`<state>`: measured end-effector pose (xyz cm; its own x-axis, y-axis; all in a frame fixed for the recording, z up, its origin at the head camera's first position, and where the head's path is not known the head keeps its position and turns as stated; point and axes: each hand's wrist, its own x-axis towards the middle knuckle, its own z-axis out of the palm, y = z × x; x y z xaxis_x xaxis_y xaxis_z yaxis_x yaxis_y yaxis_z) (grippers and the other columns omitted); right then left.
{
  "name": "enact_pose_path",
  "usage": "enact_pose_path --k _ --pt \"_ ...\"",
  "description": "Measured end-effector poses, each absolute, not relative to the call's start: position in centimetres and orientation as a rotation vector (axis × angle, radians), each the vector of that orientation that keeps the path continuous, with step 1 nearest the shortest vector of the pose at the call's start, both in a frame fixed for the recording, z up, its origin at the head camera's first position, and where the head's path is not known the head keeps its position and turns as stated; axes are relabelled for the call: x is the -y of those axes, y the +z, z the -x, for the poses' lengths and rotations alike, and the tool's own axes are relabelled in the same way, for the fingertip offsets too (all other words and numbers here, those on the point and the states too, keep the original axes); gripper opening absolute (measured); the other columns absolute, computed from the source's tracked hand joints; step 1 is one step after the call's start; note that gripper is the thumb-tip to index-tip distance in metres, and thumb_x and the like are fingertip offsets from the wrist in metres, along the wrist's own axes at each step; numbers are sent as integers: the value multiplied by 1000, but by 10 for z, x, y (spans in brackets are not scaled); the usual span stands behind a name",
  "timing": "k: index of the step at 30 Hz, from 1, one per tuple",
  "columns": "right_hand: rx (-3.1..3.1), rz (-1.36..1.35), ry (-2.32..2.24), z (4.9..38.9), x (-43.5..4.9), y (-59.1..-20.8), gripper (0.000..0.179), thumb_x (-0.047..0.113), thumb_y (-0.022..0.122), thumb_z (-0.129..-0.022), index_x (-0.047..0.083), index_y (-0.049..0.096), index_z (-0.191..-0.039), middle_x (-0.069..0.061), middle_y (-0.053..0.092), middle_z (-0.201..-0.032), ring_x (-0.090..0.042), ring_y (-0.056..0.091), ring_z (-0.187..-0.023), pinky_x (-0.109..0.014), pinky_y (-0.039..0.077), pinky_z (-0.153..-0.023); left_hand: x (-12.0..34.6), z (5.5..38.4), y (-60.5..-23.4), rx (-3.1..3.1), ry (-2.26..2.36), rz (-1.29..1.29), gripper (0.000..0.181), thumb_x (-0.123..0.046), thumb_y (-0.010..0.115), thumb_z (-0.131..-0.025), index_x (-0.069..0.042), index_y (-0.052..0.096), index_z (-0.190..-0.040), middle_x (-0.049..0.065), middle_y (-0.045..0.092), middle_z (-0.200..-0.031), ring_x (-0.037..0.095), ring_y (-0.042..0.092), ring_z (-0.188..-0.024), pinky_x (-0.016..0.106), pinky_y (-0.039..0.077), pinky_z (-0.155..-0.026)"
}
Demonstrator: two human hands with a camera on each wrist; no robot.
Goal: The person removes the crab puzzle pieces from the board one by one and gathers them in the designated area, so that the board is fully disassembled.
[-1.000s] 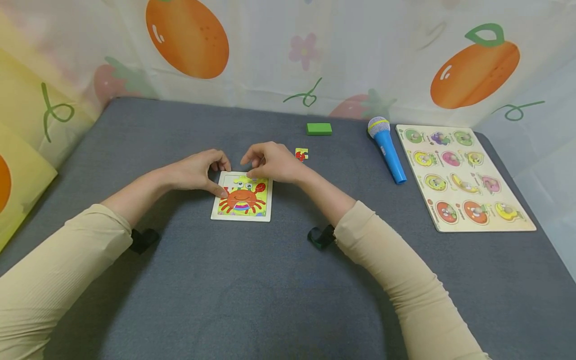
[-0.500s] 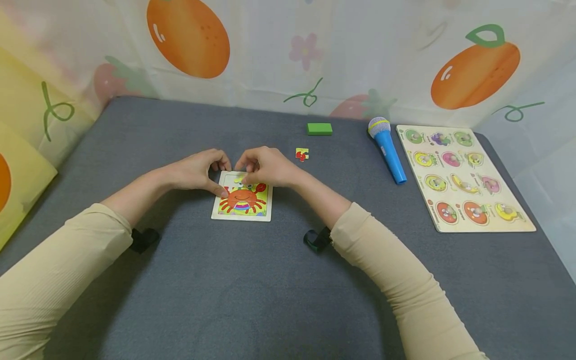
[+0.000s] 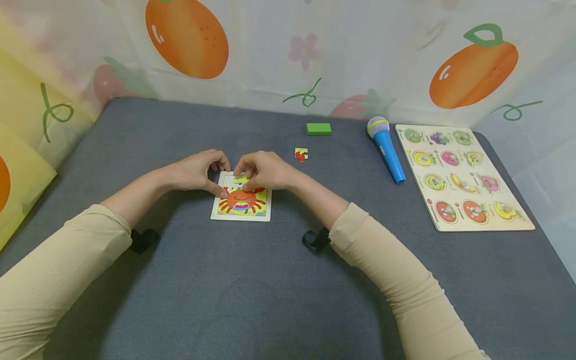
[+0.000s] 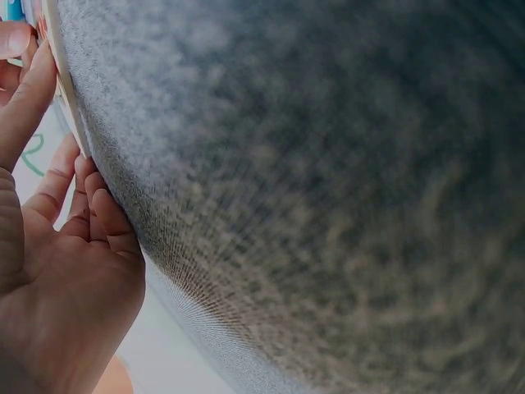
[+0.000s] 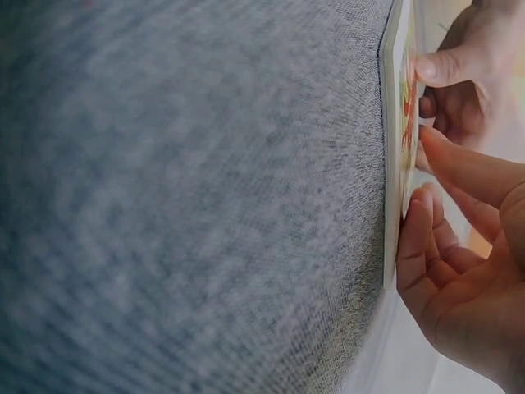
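Note:
A small crab jigsaw puzzle [image 3: 241, 202] in a pale frame lies on the grey cloth in the head view. My left hand [image 3: 196, 171] grips its left side, thumb on the picture and fingers behind the far edge. That hand [image 4: 78, 238] also shows at the frame's edge in the left wrist view. My right hand [image 3: 268, 171] is over the puzzle's top, thumb and index finger pinching a yellow puzzle piece [image 3: 240, 179] by the crab's eyes. A pale bare patch shows at the upper left inside the frame. The right wrist view shows the right hand [image 5: 459, 254] low against the puzzle.
A loose red-and-yellow puzzle piece [image 3: 301, 154] lies beyond the right hand. Behind it sits a green block [image 3: 318, 129]. A blue toy microphone [image 3: 389, 155] and a fruit peg board [image 3: 465, 177] are at the right. A printed curtain [image 3: 265, 55] hangs along the table's back.
My right hand has shifted slightly left across the puzzle's top, its thumb coming down over the crab's eyes. The left hand and the puzzle frame stay in place.

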<state>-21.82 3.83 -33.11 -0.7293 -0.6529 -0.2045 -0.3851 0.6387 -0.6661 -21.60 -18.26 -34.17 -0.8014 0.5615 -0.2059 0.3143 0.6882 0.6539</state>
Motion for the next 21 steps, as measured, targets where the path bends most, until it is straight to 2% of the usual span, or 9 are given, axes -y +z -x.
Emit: enact_pose_path --k 7,21 --pt "-2409 856 -754 218 -38 -330 36 15 77 -85 15 67 -119 -2 60 -99 -14 51 -90 -20 40 -76 182 216 -341 -2507 858 -674 54 -22 88 -73 -5 57 -113 13 53 -111 26 47 -104 38 37 -89" --pt "-2405 905 -668 219 -36 -330 39 16 76 -86 15 66 -124 -7 62 -109 -18 51 -100 -27 42 -83 181 214 -339 -2499 867 -666 53 -21 88 -73 -4 56 -113 13 52 -111 26 47 -104 38 37 -89"
